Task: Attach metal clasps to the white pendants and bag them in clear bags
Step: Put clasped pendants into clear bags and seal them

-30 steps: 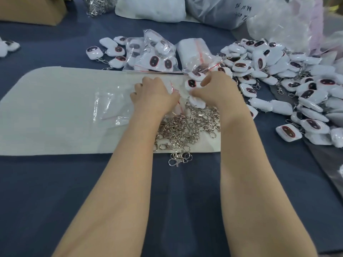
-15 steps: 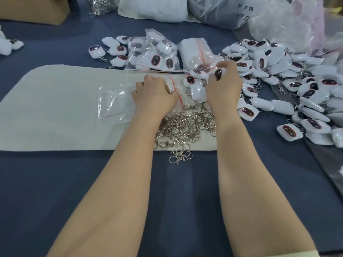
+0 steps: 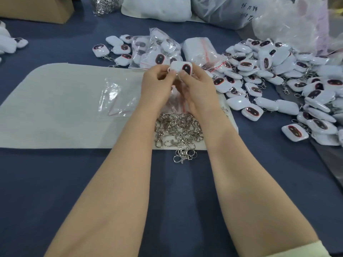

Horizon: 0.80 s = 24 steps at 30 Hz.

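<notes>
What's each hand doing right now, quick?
Left hand: pinching the left end of a white pendant.
Right hand: pinching the same pendant's right end.

A mat [image 3: 65, 112] lies on the table [image 3: 55, 182]. On its near right corner sits a heap of clasps [image 3: 178, 130]; to the left of them lies an empty bag [image 3: 118, 101]. One pendant [image 3: 181, 67] is held over the mat's far edge. Loose pendants [image 3: 289, 60] spread right of the mat, filled bags [image 3: 157, 51] lie just beyond it, and a box [image 3: 37, 8] sits far left.
</notes>
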Each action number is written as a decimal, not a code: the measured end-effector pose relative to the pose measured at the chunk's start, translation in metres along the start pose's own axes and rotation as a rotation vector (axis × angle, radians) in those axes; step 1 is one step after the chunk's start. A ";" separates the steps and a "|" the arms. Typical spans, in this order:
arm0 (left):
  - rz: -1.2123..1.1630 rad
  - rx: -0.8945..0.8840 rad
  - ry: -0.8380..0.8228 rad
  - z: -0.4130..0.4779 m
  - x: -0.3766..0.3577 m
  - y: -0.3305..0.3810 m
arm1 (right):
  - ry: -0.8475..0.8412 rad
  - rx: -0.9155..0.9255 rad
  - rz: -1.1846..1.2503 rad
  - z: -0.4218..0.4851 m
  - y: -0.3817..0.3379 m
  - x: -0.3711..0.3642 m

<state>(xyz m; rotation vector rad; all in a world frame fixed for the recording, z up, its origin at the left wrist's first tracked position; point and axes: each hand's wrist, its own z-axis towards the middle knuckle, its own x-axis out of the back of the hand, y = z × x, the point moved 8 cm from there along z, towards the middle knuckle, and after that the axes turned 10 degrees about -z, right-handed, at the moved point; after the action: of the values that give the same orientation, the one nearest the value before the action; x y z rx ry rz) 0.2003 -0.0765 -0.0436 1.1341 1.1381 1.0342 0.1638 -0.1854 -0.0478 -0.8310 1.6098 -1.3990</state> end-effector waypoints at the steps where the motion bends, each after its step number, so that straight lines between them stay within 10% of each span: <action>1: 0.009 0.004 -0.021 0.001 -0.002 -0.001 | 0.045 0.008 0.003 0.001 -0.001 0.005; 24: 0.286 -0.063 -0.125 0.006 -0.013 -0.008 | 0.135 0.108 -0.250 0.012 0.003 0.010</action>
<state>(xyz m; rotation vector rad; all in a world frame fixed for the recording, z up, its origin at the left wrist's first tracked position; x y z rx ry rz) 0.2046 -0.0915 -0.0496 1.3168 0.8548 1.1910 0.1698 -0.1992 -0.0532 -0.9142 1.5544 -1.7347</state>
